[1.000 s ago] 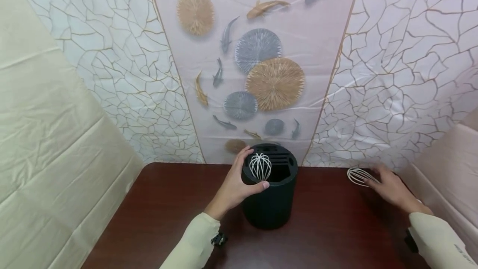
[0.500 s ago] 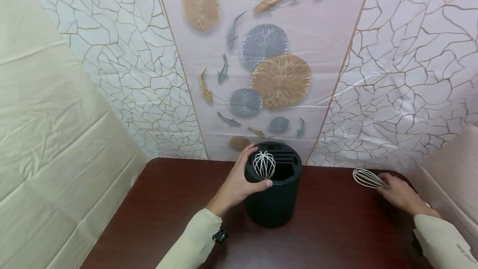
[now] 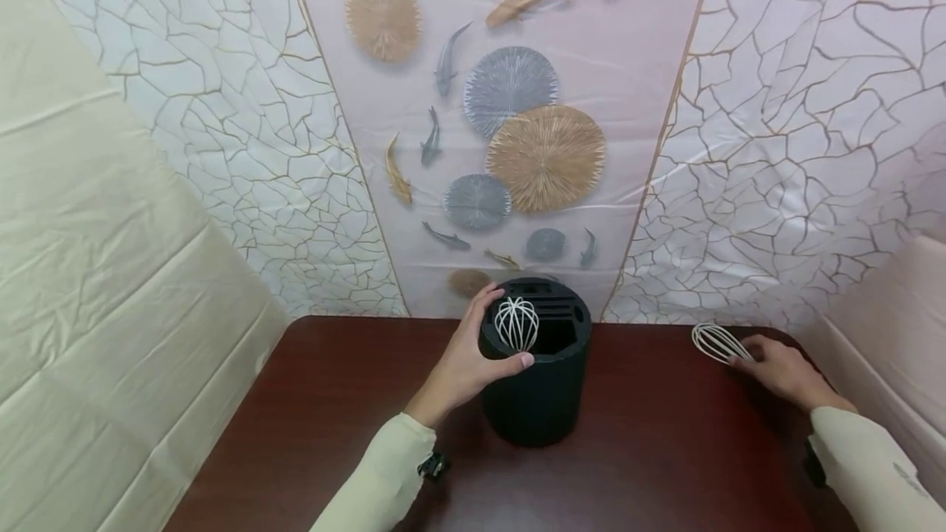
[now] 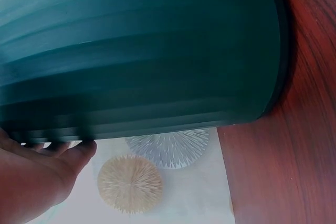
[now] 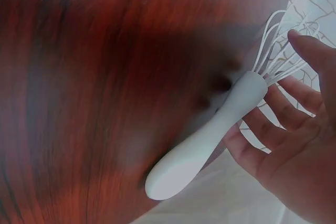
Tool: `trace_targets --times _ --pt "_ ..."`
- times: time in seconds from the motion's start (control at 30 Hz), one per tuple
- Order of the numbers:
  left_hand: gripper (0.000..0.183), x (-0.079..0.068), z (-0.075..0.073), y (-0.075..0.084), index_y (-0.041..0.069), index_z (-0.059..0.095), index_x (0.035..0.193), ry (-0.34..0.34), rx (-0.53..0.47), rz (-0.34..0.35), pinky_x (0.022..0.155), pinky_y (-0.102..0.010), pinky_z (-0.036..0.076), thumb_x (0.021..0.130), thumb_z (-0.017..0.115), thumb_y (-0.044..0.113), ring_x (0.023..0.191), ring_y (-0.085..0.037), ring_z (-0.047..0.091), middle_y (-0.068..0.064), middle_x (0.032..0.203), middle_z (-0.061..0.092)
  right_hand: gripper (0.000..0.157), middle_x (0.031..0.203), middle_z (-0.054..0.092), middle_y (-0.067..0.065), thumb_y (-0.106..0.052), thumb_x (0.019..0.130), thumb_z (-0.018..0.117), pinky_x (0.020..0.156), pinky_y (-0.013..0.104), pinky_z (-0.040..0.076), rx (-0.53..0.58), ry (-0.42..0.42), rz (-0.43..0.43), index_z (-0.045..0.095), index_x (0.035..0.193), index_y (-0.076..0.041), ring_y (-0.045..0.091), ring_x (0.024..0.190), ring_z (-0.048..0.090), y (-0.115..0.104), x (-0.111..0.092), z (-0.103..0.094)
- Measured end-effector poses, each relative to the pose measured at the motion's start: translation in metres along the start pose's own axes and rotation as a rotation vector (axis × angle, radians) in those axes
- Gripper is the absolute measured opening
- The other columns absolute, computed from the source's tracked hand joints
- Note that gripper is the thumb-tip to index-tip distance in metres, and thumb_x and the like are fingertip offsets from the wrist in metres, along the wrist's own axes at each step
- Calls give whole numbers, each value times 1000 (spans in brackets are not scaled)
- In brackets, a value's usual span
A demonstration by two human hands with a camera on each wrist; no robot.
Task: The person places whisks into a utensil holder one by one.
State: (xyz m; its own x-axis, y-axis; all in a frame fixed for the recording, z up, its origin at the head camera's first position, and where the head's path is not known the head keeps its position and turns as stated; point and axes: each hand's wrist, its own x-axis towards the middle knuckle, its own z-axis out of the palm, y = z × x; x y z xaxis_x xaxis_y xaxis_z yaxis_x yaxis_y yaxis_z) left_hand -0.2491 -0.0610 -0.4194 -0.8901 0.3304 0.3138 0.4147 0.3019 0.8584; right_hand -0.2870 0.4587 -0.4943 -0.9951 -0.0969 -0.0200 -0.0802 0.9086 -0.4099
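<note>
My left hand (image 3: 469, 360) holds the upper left side of a black cylindrical utensil holder (image 3: 532, 409), thumb across the front of its rim and fingers round the far side. White wires of a whisk (image 3: 516, 325) rise from an opening in its slotted top; that whisk's handle is hidden inside. In the left wrist view the ribbed wall of the holder fills most of the frame. At the table's far right corner lies a second white whisk (image 5: 210, 135). Around it my right hand (image 5: 294, 140) is spread, fingers extended beside the handle and thumb apart near the wires.
The dark red-brown table (image 3: 643, 466) backs onto a patterned cloth (image 3: 547, 154) with fish and round motifs. Cream fabric (image 3: 111, 269) hangs along the left side, and pale fabric (image 3: 879, 327) borders the right edge, close to the right hand.
My right hand has drawn back a little from the second whisk's wires toward its handle. The left hand keeps its hold on the holder. The head view has shifted slightly.
</note>
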Motion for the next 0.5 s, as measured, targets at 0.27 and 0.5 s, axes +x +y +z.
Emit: trace_targets --times 0.27,0.5 --pt "94 0 2 -2 31 32 153 -5 9 -8 114 -57 27 76 83 51 147 -12 23 22 160 18 72 115 54 45 -43 101 55 76 56 50 52 -61 54 46 122 26 56 102 56 -1 0 -1" --pt "95 0 -1 -1 30 31 154 1 7 -7 113 -59 26 77 82 50 147 -14 22 10 164 18 77 122 46 48 -46 104 45 75 49 52 93 -113 88 43 124 29 47 96 59 -6 2 -3"
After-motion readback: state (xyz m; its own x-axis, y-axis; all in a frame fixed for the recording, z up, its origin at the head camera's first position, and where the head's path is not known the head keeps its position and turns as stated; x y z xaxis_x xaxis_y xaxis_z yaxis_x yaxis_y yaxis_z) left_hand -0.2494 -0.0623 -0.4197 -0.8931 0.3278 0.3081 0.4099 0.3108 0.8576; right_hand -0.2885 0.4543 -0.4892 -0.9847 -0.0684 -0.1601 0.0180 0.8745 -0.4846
